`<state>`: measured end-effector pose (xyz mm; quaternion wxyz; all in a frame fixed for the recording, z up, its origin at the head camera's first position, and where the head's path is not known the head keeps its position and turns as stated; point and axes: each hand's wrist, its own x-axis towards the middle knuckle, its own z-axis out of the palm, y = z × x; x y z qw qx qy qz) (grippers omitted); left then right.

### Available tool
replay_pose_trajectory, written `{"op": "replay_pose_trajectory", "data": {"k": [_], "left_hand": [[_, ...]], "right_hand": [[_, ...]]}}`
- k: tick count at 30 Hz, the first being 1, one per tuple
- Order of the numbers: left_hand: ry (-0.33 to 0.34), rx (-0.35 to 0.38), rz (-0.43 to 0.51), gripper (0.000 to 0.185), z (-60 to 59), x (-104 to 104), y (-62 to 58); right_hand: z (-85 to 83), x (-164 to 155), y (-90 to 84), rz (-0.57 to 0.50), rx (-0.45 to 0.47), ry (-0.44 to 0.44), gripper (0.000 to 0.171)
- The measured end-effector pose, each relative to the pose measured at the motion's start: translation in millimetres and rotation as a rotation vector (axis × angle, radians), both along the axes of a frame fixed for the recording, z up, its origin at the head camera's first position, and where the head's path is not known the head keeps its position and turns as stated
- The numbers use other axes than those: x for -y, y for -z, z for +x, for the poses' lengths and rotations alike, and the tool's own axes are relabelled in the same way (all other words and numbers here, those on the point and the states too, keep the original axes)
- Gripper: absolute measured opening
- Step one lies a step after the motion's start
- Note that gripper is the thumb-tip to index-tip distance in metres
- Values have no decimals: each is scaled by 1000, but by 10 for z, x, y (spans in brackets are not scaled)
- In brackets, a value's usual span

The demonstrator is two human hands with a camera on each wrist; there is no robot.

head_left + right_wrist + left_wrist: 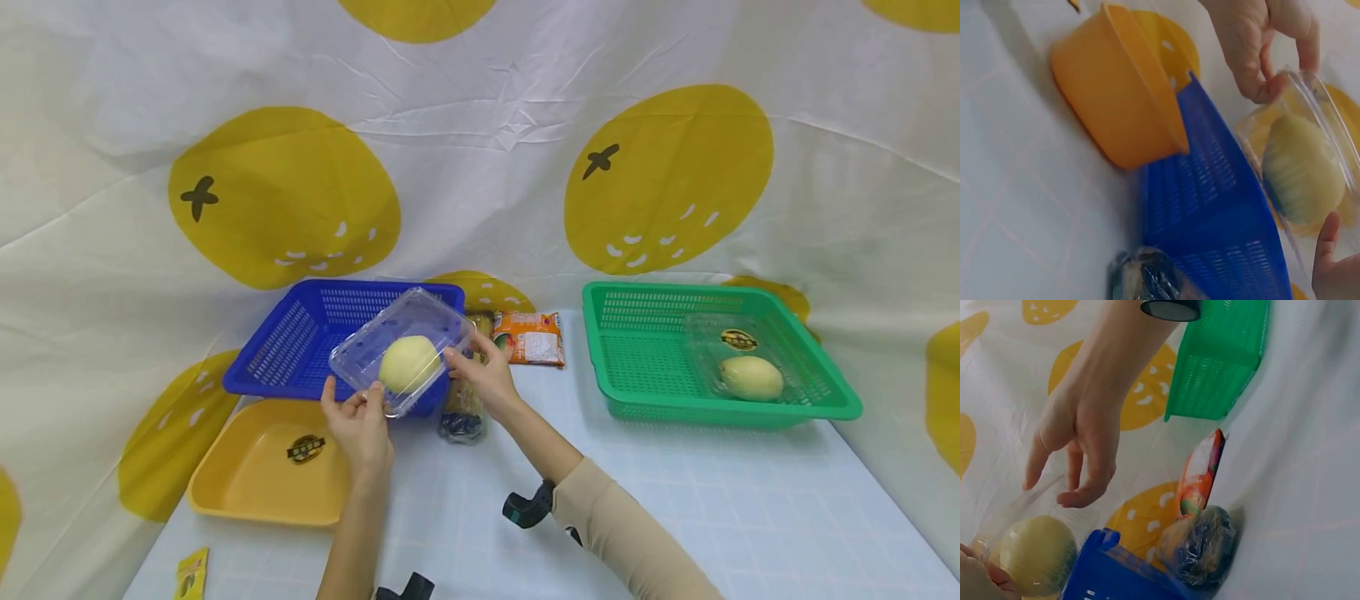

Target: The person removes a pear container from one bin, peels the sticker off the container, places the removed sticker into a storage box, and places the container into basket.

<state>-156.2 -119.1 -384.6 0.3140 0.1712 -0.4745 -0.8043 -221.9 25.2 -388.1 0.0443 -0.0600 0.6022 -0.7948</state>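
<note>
Both hands hold a clear plastic box, tilted above the front of the blue basket. A pale yellow, smooth oval fruit sits inside it. My left hand grips the near lower corner, thumb in front. At the right edge my right hand pinches the box between thumb and fingers; in the right wrist view its thumb lies close to the fruit. The green basket on the right contains another clear box with a similar fruit and a dark round label.
A yellow-orange bin with a dark round sticker stands front left of the blue basket. Behind the hands lie an orange packet and a clear-wrapped package. A small yellow sachet lies at the near left.
</note>
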Motion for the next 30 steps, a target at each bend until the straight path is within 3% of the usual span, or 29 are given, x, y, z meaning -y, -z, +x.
{"op": "replay_pose_trajectory", "data": {"k": [6,15,24,30], "left_hand": [[71,28,-11,80,-1,6,6],[201,42,-6,85,-20,74,-38],[185,218,-245,63,-72,321,-81],[216,233,-314,46,-172,546,-153]], "right_hand": [[-59,113,-39,-67,21,-6,75],[-116,181,-117,-98,66,90,76],[-201,175,-154,-158,173,91,74],[-259,220,-184,-143,176,31,72]]}}
